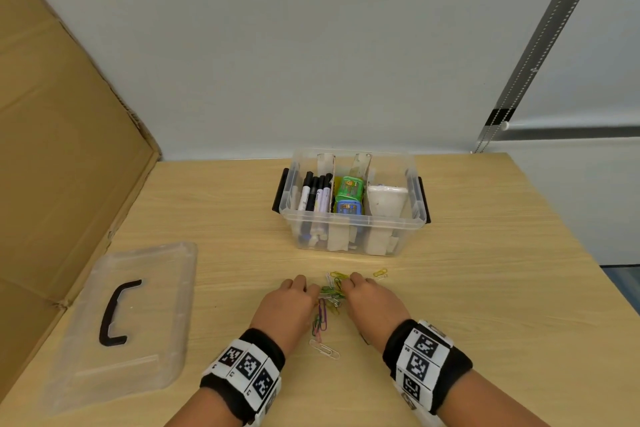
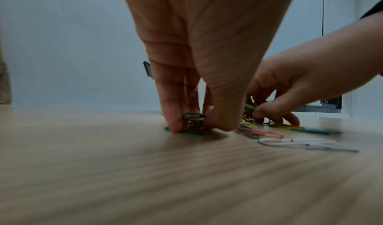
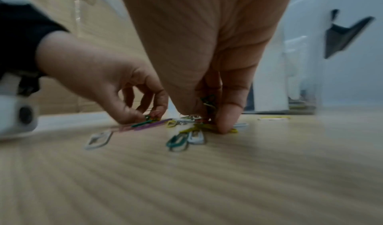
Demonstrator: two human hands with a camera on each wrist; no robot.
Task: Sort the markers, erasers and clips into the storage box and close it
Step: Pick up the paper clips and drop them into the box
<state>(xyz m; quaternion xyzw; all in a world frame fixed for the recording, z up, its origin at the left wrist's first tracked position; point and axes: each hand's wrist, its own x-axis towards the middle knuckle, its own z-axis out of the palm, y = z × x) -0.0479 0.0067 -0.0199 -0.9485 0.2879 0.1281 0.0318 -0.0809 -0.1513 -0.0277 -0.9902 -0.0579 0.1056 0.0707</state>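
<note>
Gathering coloured paper clips (image 1: 331, 291) on the wooden table (image 1: 485, 288), near the open storage box (image 1: 353, 199). Left hand (image 1: 287, 305) and right hand (image 1: 372, 298) each pinching several clips. Best to sweep strays together, then lift.

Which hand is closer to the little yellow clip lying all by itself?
Right. The right hand sits just beside the lone yellow clip, on its near left. The left hand is farther off, across the clip pile.

Black wristbands (image 1: 427, 359) with white, black-patterned square marker tags (image 1: 246, 365).
</note>
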